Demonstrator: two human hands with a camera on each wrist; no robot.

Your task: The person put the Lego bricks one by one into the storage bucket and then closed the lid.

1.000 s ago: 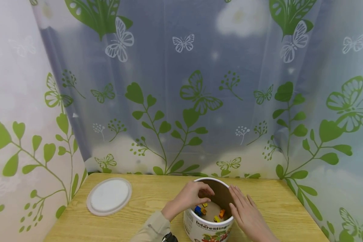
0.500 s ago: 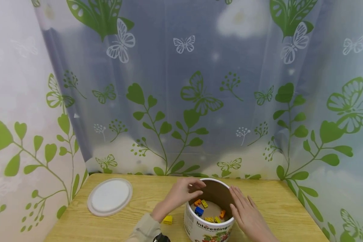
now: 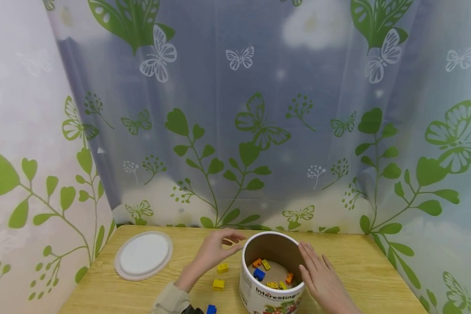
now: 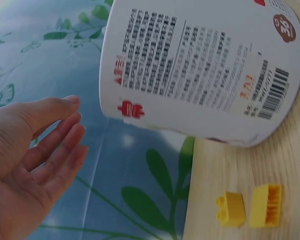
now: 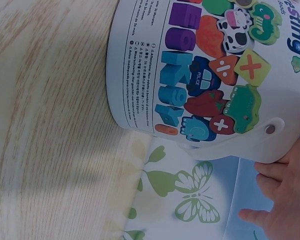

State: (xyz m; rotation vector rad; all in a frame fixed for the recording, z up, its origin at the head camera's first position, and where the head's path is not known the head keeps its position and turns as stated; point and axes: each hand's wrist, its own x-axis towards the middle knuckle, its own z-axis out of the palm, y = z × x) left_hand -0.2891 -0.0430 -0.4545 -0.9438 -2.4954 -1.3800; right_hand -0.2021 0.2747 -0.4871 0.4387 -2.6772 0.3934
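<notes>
A white printed bucket (image 3: 272,301) stands uncovered at the front of the table. Inside it lie several toy bricks, among them a blue brick (image 3: 259,274), an orange brick (image 3: 257,263) and a yellow brick (image 3: 266,264). My left hand (image 3: 216,248) hovers just left of the rim, fingers loosely bent and holding nothing; the left wrist view shows the same hand (image 4: 45,155) with bare fingers beside the bucket wall (image 4: 200,75). My right hand (image 3: 322,274) rests with straight fingers against the right side of the rim. In the right wrist view its fingers (image 5: 272,172) reach the bucket's upper edge.
On the table left of the bucket lie two yellow bricks (image 3: 218,284) and a blue brick (image 3: 211,309) by the left sleeve. A round white lid (image 3: 145,255) lies at the back left. A patterned curtain (image 3: 204,131) hangs behind the table.
My left hand has moved left, from over the bucket's opening to outside its rim. More bricks now show in the bucket and on the table beside it. My right hand stays put.
</notes>
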